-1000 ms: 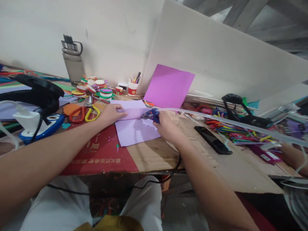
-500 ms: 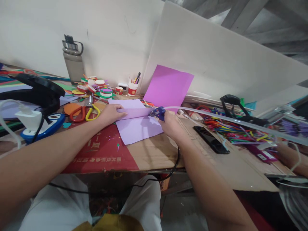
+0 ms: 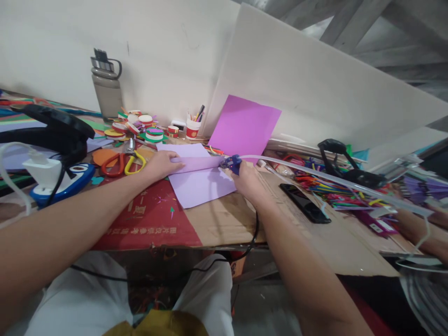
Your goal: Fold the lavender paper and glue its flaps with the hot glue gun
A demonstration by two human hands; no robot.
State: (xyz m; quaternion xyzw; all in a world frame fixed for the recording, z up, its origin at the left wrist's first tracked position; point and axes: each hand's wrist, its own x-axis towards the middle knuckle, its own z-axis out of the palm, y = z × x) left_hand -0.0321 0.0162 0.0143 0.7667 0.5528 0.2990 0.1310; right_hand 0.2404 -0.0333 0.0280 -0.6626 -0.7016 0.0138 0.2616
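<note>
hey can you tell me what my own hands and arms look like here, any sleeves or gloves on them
Your left hand and right hand are both ungloved, with no rings or watch visible. Both forearms are bare, with no sleeves in view. Below them show pale trousers.

At the frame's centre, one left hand [image 3: 161,164], one right hand [image 3: 248,181] and one glue gun [image 3: 233,164] are counted.
One bottle [image 3: 107,95] is seen at upper left; two looped handles [image 3: 122,164] left of centre; one pen cup [image 3: 192,131] and one magenta sheet [image 3: 245,125] above centre; one phone [image 3: 304,202] right of centre; the coloured strips [image 3: 326,185] at right cannot be counted.
</note>
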